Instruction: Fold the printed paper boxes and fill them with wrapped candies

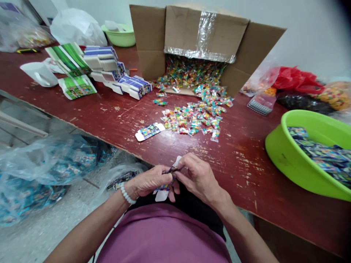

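Note:
Close to my body, past the table's front edge, my left hand point(155, 180) grips a small printed carton point(162, 194) with white end flaps. My right hand point(199, 179) pinches the same carton near its upper end, where a white flap sticks out. Between the fingertips is a dark edge that I cannot make out. A second flattened carton point(149, 132) lies on the table just beyond my hands. Behind it spreads a loose pile of small clear candy packets point(192, 118), spilling from a cardboard box point(205, 34) tipped on its side.
Stacks of flat green cartons point(77, 87) and purple cartons point(135, 86) lie at the left beside a white cup point(40, 74). A lime-green basin point(279, 146) with filled packs stands right. Plastic bags point(49, 153) of blue packets are on the floor at left.

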`<state>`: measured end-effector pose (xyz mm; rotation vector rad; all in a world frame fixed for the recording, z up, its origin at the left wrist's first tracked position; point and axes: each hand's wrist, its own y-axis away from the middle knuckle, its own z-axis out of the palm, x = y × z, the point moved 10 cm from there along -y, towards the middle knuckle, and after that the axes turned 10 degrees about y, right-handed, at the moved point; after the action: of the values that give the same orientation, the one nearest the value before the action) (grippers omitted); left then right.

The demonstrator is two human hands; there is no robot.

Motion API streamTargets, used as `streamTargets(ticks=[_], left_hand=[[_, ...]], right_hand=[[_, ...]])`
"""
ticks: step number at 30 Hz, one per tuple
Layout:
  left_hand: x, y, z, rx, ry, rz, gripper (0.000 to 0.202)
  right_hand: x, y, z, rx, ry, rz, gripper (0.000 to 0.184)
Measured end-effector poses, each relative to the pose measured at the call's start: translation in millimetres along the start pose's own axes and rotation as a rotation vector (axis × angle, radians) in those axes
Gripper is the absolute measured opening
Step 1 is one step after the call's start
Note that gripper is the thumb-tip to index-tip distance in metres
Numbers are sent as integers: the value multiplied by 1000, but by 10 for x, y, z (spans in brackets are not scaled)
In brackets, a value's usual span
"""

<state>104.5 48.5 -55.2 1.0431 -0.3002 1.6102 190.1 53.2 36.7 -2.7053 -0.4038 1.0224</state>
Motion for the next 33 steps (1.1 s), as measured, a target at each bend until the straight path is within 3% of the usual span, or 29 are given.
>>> streamTargets(ticks=[5,9,12,15,17,21,22,26,30,33], left_hand=[[-25,-7,19,-2,10,-17,66],[15,-26,7,3,-17,-3,63],[2,-48,-8,21,-78,-39,52],[-39,-51,13,46,-115,-112,34],[4,-42,7,101,-119,-99,27],[172,3,-105,287,-121,35,28],[182,8,-123,311,-116,54,31],[186,-8,-170,345,-155,129,30],[300,65,-245,467,-274,300,29],[350,185,-274,584,-197,450,48]], right_hand=[[50,-7,0,-55,-108,44,13],[84,25,152,-247,-361,97,11],[120,50,273,-373,-475,143,14],[166,54,348,-414,-492,154,16],[202,55,369,-375,-543,171,17],[451,82,175,24,-427,317,28],[496,110,181,70,-429,361,31],[546,166,411,-11,-615,479,25],[592,170,234,92,-440,494,29],[585,177,262,87,-478,494,22]])
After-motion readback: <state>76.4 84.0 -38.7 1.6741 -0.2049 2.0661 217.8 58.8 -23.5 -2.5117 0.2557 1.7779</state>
